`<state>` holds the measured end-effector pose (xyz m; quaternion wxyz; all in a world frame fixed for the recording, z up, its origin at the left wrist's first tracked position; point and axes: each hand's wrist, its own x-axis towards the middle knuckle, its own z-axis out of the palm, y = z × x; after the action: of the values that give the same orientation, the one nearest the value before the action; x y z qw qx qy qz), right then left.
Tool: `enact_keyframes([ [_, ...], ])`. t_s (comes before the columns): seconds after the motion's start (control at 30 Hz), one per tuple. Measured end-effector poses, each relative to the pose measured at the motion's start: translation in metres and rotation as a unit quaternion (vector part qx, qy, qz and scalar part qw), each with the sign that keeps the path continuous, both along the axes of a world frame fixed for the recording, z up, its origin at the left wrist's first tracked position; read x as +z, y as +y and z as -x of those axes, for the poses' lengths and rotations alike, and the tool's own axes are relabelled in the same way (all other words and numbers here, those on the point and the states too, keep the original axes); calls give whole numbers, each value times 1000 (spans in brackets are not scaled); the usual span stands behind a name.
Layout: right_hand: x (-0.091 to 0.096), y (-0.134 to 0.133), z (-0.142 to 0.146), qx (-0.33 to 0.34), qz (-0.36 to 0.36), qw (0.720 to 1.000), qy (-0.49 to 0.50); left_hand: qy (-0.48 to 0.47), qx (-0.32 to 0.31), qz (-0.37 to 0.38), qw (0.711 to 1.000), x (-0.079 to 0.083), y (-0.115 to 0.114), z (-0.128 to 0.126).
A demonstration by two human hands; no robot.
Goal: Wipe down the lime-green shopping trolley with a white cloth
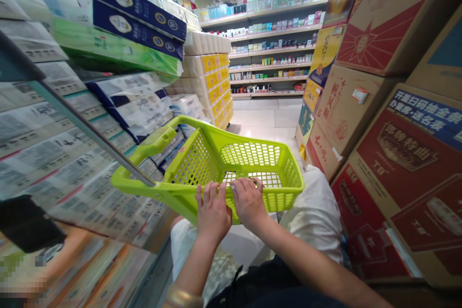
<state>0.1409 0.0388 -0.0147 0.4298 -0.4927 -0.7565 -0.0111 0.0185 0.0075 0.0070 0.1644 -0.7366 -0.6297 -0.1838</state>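
The lime-green shopping basket is moulded plastic, smooth with a soft sheen, its walls pierced into a lattice. The sloping tube looks like smooth grey metal. The green tissue pack wears glossy, wrinkled plastic film. The brown carton is matt cardboard, the red liquor carton smooth printed cardboard. Pale floor tiles look polished, the white legwear is creased cloth, and the bracelet gleams like gold-coloured metal
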Motion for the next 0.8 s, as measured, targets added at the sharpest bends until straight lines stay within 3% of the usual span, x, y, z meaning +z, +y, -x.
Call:
enact_keyframes([
  [0.3, -13, -7, -50, -47, -17, 999, -1, -2, 0, 1, 1000, 0, -1, -1],
  [0.4, -11, -7, -43, -51, -13, 999, 7, -4, 0, 3, 1000, 0, -1, -4],
  [0.6, -1, -1, -4, 6, 2, 1000, -5, -2, 8, -2, 1000, -3, 0, -3],
  [0.8, -10, -6, -30, 2, -23, 1000, 3, -3, -1, -2, 1000, -3, -2, 0],
])
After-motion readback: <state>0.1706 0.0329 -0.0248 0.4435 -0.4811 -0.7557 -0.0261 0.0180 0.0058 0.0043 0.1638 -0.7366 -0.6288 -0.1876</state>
